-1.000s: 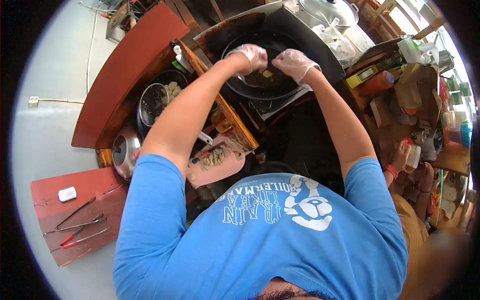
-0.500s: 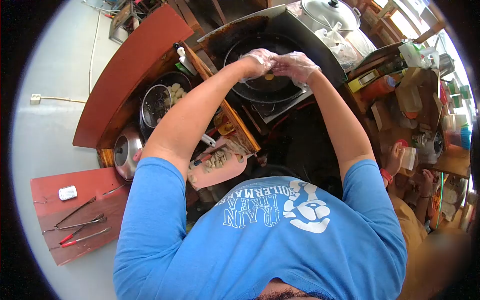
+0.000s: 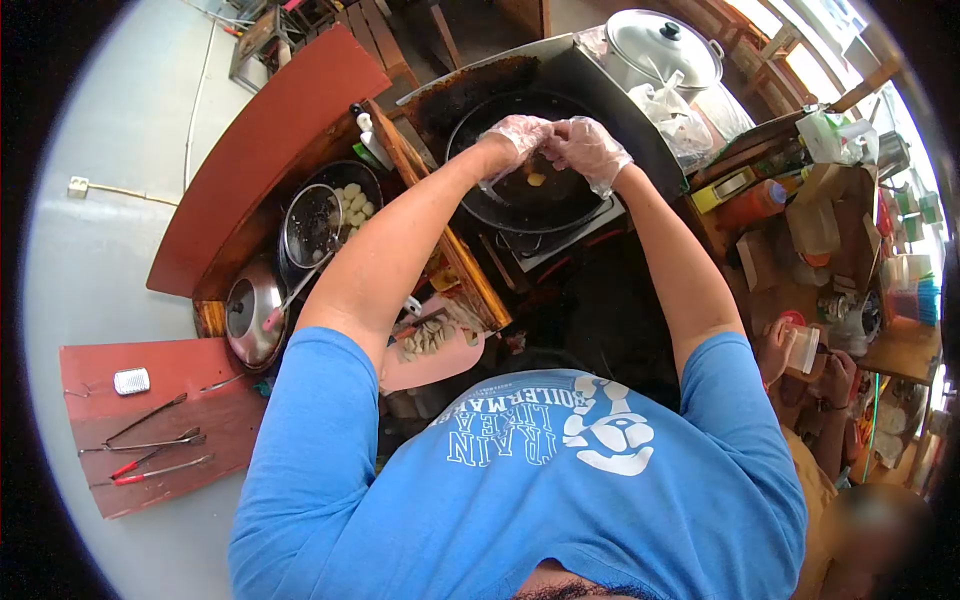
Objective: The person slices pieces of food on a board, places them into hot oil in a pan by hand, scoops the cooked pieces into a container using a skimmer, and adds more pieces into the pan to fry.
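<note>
My left hand (image 3: 516, 138) and my right hand (image 3: 592, 152), both in clear plastic gloves, meet over a wide black wok (image 3: 490, 212). Their fingertips are pinched together, and whatever is between them is too small or hidden to make out. Just below the fingers, a small yellowish piece (image 3: 536, 180) shows inside the wok's dark interior. Left of my left forearm, a wire strainer (image 3: 313, 225) rests over a dark pan with several pale round pieces (image 3: 356, 205). Nearer my body lies a pink cutting board (image 3: 440, 368) with greyish pieces on it.
A large lidded pot (image 3: 664, 50) and plastic bags (image 3: 680, 120) stand beyond the stove's metal shield. Tongs (image 3: 165, 470) lie on a red board at left. At right, a co-worker's hands hold a clear container (image 3: 803, 350) beside a cluttered table.
My hands remain together above the wok, with the right wrist turned slightly. The co-worker's far hand has moved onto the container. The whole view has shifted a little.
</note>
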`<state>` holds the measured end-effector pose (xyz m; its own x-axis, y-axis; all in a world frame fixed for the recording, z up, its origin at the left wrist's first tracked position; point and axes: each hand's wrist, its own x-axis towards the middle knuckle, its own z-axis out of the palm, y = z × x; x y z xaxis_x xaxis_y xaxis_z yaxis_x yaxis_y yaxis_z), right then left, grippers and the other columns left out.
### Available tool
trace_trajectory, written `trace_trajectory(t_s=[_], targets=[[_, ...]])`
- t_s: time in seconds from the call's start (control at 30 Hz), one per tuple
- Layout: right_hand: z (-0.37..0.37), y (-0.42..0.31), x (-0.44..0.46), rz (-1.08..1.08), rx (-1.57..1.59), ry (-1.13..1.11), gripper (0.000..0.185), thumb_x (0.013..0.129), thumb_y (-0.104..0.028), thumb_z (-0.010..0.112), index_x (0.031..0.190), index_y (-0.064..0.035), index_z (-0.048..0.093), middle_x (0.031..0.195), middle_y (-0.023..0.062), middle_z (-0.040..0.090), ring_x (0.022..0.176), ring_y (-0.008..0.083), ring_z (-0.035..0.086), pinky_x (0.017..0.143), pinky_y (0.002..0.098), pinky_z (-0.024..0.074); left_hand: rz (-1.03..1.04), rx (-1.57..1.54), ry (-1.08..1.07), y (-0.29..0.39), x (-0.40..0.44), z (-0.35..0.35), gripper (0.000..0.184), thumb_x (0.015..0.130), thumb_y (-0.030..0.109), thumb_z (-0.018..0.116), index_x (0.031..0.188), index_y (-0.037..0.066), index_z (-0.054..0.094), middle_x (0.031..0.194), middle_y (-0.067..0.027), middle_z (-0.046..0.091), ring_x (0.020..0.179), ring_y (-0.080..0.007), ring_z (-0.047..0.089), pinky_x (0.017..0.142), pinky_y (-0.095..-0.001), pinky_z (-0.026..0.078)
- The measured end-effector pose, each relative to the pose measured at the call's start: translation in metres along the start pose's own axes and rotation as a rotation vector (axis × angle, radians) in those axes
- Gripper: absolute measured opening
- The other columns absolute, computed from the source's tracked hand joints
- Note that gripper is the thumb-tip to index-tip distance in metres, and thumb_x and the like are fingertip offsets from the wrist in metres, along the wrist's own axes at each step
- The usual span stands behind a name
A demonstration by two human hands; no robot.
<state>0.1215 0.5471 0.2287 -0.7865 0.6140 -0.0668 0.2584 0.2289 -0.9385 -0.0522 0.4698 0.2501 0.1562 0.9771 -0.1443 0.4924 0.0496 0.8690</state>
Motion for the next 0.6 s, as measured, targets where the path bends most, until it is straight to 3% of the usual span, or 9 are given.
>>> trace_trajectory(t_s=[0.03,0.13,0.17,0.2,0.27,0.33,0.43,0.6], targets=[[-0.002,-0.007,0.0,-0.084,-0.27,0.03,0.028,0.092,-0.025,0.062,0.106,-0.0017,0.069,0.085,0.0212,0.069,0.077,0.0282,0.069,0.069,0.0369,0.0554,0.059,0.155,0.075,-0.001,0.002,-0.002,0.033,0.101,0.031,0.05,0.112,0.003,0.066,0.086,-0.0043,0.066,0.068,-0.0138,0.053,0.065,-0.0315,0.046],[-0.003,-0.021,0.0,-0.228,-0.405,0.106,0.028,0.089,-0.027,0.061,0.103,-0.0045,0.07,0.081,0.0234,0.066,0.074,0.0325,0.067,0.068,0.0392,0.0525,0.052,0.335,0.215,-0.001,0.013,-0.007,0.031,0.099,0.03,0.054,0.1,0.003,0.069,0.081,-0.0072,0.066,0.064,-0.016,0.053,0.064,-0.0321,0.046],[-0.004,-0.027,-0.003,-0.23,-0.406,0.105,0.028,0.089,-0.027,0.061,0.103,-0.0045,0.07,0.081,0.0234,0.066,0.074,0.0325,0.067,0.068,0.0392,0.0525,0.077,0.368,0.214,0.003,0.012,-0.009,0.028,0.097,0.028,0.057,0.098,0.003,0.07,0.087,-0.0105,0.067,0.073,-0.0214,0.06,0.071,-0.0344,0.049],[-0.005,-0.034,-0.006,-0.229,-0.431,0.14,0.028,0.089,-0.028,0.062,0.099,-0.0034,0.071,0.077,0.0209,0.067,0.07,0.0298,0.067,0.067,0.0378,0.0527,0.076,0.368,0.217,0.006,0.011,-0.01,0.028,0.097,0.028,0.057,0.098,0.003,0.07,0.087,-0.0105,0.067,0.073,-0.0214,0.06,0.071,-0.0344,0.049],[-0.005,-0.033,-0.004,-0.231,-0.458,0.173,0.029,0.088,-0.029,0.063,0.095,-0.0023,0.072,0.072,0.0185,0.067,0.066,0.0271,0.067,0.066,0.0364,0.0529,0.019,0.429,0.276,0.012,0.01,-0.011,0.027,0.092,0.032,0.061,0.095,0.007,0.072,0.103,-0.0133,0.069,0.097,-0.0306,0.064,0.087,-0.0383,0.05],[-0.002,-0.014,0.004,-0.064,-0.142,0.162,0.033,0.084,-0.033,0.066,0.088,-0.0014,0.074,0.066,0.0132,0.067,0.06,0.0183,0.066,0.064,0.0329,0.0527,-0.013,0.425,0.287,0.01,0.011,-0.008,0.028,0.09,0.033,0.063,0.095,0.007,0.072,0.102,-0.0134,0.069,0.097,-0.0301,0.065,0.088,-0.0381,0.05],[0.004,-0.005,0.004,0.074,-0.006,0.206,0.033,0.08,-0.035,0.071,0.087,-0.0025,0.076,0.062,0.0076,0.066,0.059,0.0108,0.064,0.062,0.0282,0.052,-0.056,0.462,0.303,0.01,0.011,-0.001,0.027,0.089,0.033,0.067,0.095,0.007,0.072,0.102,-0.0141,0.068,0.097,-0.0301,0.064,0.087,-0.038,0.05],[0.004,0.022,0.01,0.113,0.004,0.237,0.031,0.078,-0.032,0.074,0.087,-0.0024,0.076,0.065,0.0057,0.069,0.06,0.0098,0.064,0.062,0.0259,0.0523,-0.178,0.395,0.38,0.01,0.015,0.012,0.027,0.087,0.033,0.07,0.093,0.007,0.07,0.097,-0.0145,0.069,0.093,-0.0319,0.065,0.084,-0.0406,0.05]])
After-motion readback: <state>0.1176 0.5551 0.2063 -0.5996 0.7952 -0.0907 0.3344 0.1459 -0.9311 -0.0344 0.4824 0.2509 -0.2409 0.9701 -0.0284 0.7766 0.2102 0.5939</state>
